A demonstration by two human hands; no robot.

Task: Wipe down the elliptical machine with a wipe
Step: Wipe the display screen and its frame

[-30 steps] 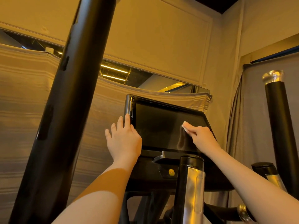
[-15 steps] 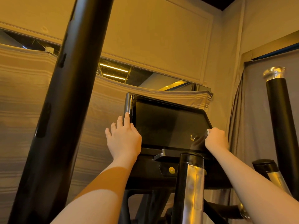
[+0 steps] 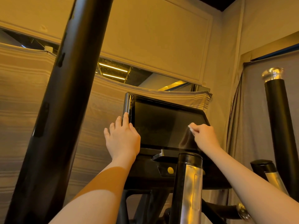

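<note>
The elliptical machine's dark console screen (image 3: pixel 160 125) sits tilted in the middle of the view, with a black panel and a small yellow button (image 3: pixel 170 170) under it. My left hand (image 3: pixel 122 138) rests flat against the screen's left frame, fingers apart. My right hand (image 3: pixel 204 136) is closed on a small white wipe (image 3: pixel 191 126), pressed to the right part of the screen. Only a corner of the wipe shows past my fingers.
A thick black handlebar (image 3: pixel 64 102) rises diagonally on the left, close to the camera. Another black bar with a chrome cap (image 3: pixel 279 120) stands at the right. A chrome-and-black post (image 3: pixel 190 188) stands in front of the console. Draped grey cloth (image 3: pixel 24 102) and beige walls are behind.
My right hand moved with the wipe from the screen's middle to its lower right edge, then back up and slightly left. My left hand has stayed on the frame.
</note>
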